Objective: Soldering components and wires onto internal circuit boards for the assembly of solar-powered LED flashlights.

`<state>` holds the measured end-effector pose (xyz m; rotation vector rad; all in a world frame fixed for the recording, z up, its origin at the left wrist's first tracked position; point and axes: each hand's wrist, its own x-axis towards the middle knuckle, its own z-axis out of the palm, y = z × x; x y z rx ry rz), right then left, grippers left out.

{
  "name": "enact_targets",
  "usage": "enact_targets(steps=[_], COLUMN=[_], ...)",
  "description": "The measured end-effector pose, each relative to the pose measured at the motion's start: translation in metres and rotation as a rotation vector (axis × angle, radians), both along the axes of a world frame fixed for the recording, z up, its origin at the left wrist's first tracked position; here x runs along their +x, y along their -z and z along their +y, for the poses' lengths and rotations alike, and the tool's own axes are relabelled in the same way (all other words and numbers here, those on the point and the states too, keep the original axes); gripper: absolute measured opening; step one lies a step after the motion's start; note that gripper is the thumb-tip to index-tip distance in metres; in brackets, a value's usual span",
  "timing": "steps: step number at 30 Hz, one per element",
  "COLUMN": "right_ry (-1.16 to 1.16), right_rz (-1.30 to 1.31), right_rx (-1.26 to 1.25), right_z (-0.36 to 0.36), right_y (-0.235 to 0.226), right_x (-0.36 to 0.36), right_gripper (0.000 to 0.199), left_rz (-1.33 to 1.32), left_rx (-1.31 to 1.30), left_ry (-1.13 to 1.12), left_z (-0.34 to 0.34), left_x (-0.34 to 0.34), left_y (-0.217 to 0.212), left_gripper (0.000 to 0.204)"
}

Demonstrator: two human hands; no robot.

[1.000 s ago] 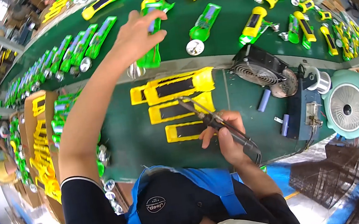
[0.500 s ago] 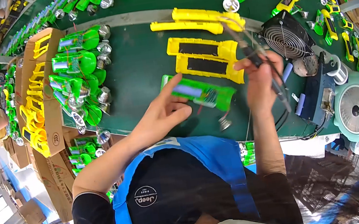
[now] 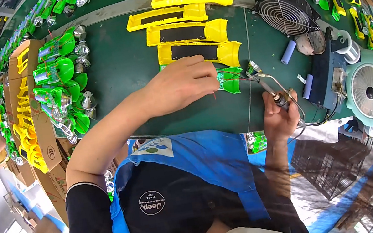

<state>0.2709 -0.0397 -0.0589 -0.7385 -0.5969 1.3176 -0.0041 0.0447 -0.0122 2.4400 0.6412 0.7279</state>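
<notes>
My left hand (image 3: 181, 84) is closed over a green flashlight housing (image 3: 229, 81), covering most of it; just its flared end and a bit of its far edge show. Thin wires run from there to a small silver reflector (image 3: 253, 68). In my right hand (image 3: 281, 114) is a soldering iron (image 3: 267, 89) with a curved metal guide tube, its tip close to the reflector and wires. Whether the tip touches them I cannot tell. Just beyond my left hand lie yellow shell halves (image 3: 229, 54) with dark panels, several in a row.
Green housings with reflectors (image 3: 61, 70) are stacked at left, beside a cardboard box (image 3: 38, 100) of yellow parts. At right are a black fan (image 3: 281, 10), a blue cylindrical cell (image 3: 289, 52), a dark soldering station (image 3: 328, 81), a solder spool (image 3: 352, 51) and a pale green fan (image 3: 371, 91).
My left hand has moved from the housing's left end to over its middle. My right hand has lowered and tilted the iron, bringing the tip to the wires and reflector. The view has shifted.
</notes>
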Motion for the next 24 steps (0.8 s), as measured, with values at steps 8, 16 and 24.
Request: enact_targets(steps=[8,16,24], right_ry=[0.042,-0.005,-0.036], right_rz=[-0.473,-0.653,-0.775], right_rx=[-0.061,0.008,0.004], right_z=[-0.004,-0.008,-0.008], right_y=[-0.015,-0.01,-0.013], right_x=[-0.014,-0.019,-0.022], right_gripper=[0.033,0.022,0.021], left_rz=[0.044,0.131,0.119], left_rx=[0.199,0.084,0.049], left_ry=[-0.339,-0.459,-0.475], left_z=[-0.017,-0.022,-0.022], left_x=[0.017,0.026,0.026], left_y=[0.012,0.001,0.001], left_gripper=[0.021,0.017,0.019])
